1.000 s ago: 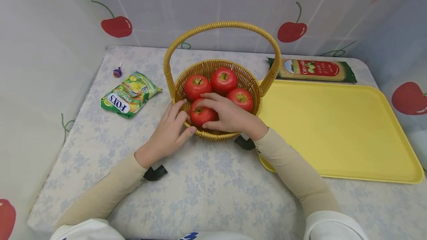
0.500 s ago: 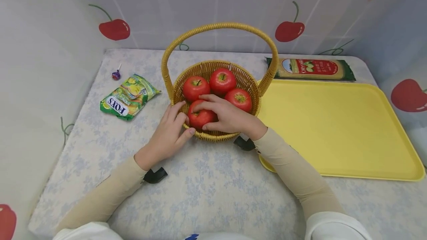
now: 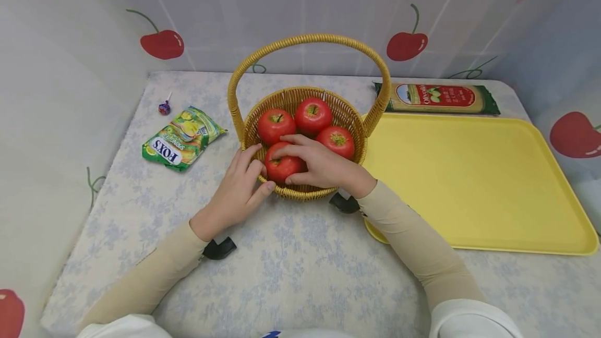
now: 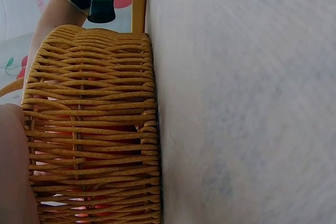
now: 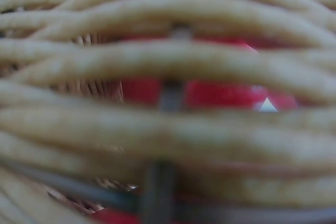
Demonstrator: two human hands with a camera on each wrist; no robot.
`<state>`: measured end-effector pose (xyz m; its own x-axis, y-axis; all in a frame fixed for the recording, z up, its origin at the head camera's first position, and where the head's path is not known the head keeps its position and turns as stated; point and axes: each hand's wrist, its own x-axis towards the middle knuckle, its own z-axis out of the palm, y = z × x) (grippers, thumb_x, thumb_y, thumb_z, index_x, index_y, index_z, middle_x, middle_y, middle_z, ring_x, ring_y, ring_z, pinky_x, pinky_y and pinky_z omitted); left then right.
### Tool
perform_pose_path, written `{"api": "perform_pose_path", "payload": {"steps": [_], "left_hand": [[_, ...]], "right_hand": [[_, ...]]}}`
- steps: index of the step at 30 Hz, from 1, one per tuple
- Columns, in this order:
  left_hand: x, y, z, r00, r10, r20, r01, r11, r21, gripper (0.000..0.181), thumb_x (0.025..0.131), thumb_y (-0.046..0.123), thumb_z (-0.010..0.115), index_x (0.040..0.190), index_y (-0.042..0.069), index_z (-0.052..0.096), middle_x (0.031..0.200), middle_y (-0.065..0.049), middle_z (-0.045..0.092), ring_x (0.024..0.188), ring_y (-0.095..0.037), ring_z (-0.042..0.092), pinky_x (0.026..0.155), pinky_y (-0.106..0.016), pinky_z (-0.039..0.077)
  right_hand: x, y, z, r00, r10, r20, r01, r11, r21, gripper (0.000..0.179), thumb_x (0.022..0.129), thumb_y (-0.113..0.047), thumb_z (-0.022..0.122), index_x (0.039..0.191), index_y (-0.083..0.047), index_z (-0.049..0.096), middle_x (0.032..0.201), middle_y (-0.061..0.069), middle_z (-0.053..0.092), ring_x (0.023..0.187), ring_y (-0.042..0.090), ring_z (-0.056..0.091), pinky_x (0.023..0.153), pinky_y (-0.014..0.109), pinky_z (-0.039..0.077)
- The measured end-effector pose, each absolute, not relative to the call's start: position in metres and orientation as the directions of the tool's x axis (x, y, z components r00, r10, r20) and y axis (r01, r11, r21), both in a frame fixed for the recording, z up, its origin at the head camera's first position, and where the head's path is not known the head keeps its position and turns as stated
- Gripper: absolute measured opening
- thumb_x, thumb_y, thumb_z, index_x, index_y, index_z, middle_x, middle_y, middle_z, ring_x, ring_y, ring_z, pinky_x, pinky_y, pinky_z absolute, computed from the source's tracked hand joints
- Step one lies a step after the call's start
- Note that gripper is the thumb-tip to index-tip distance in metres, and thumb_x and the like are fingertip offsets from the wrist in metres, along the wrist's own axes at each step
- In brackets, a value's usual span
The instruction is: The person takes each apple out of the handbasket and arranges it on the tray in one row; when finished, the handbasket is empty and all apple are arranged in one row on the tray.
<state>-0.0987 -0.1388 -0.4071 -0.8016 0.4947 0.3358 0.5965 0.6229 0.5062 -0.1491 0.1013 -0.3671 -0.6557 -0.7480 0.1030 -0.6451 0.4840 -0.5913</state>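
A wicker basket (image 3: 307,194) with a tall arched handle stands mid-table and holds several red apples. My left hand (image 3: 235,192) grips its front-left rim, fingers over the edge and thumb at the outer side. Reaching in over the front-right rim, my right hand (image 3: 319,163) has its fingers and thumb curved round the front apple (image 3: 278,171). Three other apples sit behind and beside it, one of them the right-hand apple (image 3: 337,142). The basket's woven side (image 4: 94,124) fills much of the left wrist view. Blurred wicker (image 5: 173,132) covers the right wrist view, with red showing through.
To the right lies a yellow tray (image 3: 479,186), its left edge close to the basket. Behind the tray is a long Olivoilà packet (image 3: 439,99). A green Fox's candy bag (image 3: 183,139) and a lollipop (image 3: 164,107) lie at the left. A curtain-like wall stands behind.
Both hands keep their places on the basket and the front apple. The head view has shifted very slightly; nothing else has visibly moved.
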Motion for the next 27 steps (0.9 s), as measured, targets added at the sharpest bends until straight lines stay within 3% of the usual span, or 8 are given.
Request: {"api": "perform_pose_path", "payload": {"steps": [7,27], "left_hand": [[-0.0997,-0.1383,-0.4077,-0.796,0.503,0.336,0.604,0.624,0.496,0.069,0.102,0.070,0.022,0.095,0.008,0.050,0.151,-0.031,0.038,0.149,-0.044,0.032,0.120,-0.070,0.018],[-0.0984,-0.1383,-0.4086,-0.803,0.492,0.337,0.596,0.633,0.495,0.072,0.101,0.072,0.021,0.095,0.007,0.051,0.152,-0.029,0.038,0.148,-0.043,0.032,0.118,-0.066,0.024]], "right_hand": [[-0.1492,0.1018,-0.3668,-0.654,-0.748,0.112,-0.649,0.479,-0.591,0.052,0.088,-0.020,0.082,0.136,-0.014,0.063,0.151,0.015,0.049,0.144,0.029,0.044,0.113,0.047,0.045],[-0.1504,0.1002,-0.3680,-0.655,-0.745,0.128,-0.658,0.479,-0.581,0.052,0.087,-0.023,0.084,0.134,-0.015,0.065,0.147,0.013,0.054,0.143,0.029,0.047,0.111,0.046,0.048]]}}
